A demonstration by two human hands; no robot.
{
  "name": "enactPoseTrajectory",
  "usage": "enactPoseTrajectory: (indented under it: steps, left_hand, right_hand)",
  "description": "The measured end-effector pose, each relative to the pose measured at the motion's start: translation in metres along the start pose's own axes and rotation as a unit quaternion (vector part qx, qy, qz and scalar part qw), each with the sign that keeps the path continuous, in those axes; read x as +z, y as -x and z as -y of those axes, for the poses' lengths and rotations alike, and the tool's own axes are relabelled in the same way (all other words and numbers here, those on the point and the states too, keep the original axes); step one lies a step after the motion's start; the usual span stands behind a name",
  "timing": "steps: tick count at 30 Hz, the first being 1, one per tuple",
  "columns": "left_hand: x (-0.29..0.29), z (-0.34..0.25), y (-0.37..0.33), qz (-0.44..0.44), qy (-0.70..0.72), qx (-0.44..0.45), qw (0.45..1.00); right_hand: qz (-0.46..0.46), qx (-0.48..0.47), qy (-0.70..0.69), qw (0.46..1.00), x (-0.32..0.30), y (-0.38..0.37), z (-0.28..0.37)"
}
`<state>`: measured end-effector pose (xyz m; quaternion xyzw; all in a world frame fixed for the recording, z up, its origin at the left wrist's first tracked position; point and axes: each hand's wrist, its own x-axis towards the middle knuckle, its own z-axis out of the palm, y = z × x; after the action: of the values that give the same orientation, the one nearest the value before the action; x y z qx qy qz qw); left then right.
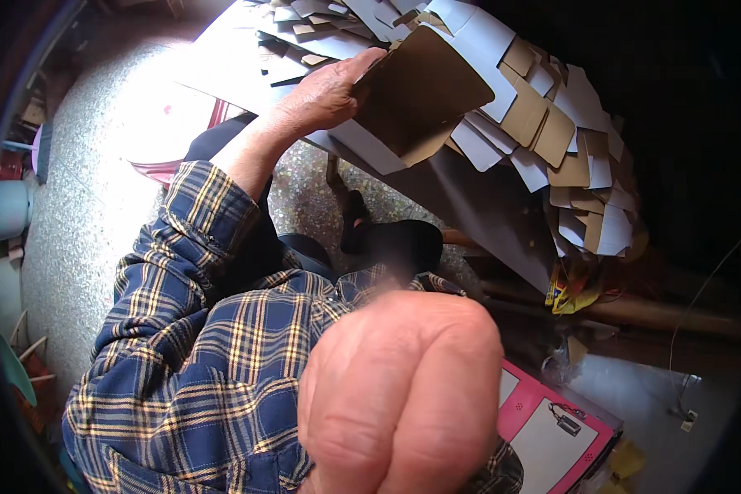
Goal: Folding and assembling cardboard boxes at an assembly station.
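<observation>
My left hand (329, 92) grips the left edge of an open cardboard box (424, 86), brown inside and white outside, tilted so that its inside faces up toward me. The box is at the near edge of a white table (226, 58). My right hand (403, 387) is raised very close to the view, large and a little blurred. Its fingers are curled in, and what they hold, if anything, is hidden. Both arms wear a plaid sleeve (198, 206).
Overlapping white and brown cardboard pieces (527, 111) pile across the table. A pink case (556, 428) lies at lower right, beyond my right hand. A red-rimmed stool (160, 169) stands left of the table on speckled floor (74, 206). A yellow packet (572, 292) is below the table's right end.
</observation>
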<state>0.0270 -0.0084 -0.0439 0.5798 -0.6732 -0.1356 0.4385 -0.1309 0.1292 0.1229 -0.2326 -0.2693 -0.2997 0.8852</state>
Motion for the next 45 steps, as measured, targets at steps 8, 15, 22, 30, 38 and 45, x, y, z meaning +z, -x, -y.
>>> enactPoseTrajectory:
  steps: [8, 15, 22, 30, 38, 45]
  left_hand:
    - [0.001, 0.01, 0.004, -0.029, -0.054, -0.066, 0.996]
    - [0.004, 0.005, 0.0, -0.023, -0.03, -0.07, 0.997]
    - [0.003, 0.013, -0.001, -0.052, 0.017, -0.03, 0.998]
    - [-0.005, 0.003, 0.007, -0.09, 0.093, 0.037, 0.991]
    - [0.001, -0.003, 0.001, 0.029, 0.051, 0.024, 0.998]
    - [-0.005, 0.012, 0.005, -0.002, 0.063, 0.065, 0.996]
  right_hand:
    - [0.078, -0.002, -0.069, 0.995, -0.013, -0.006, -0.022]
    - [0.073, 0.0, 0.253, 0.965, -0.043, -0.01, 0.034]
    - [-0.315, -0.077, 0.802, 0.501, -0.165, 0.082, 0.083]
    - [-0.263, -0.009, 0.801, 0.537, -0.202, 0.089, 0.094]
    - [-0.33, 0.08, 0.82, 0.46, -0.217, 0.114, 0.099]
    - [-0.29, 0.093, 0.79, 0.533, -0.229, 0.124, 0.105]
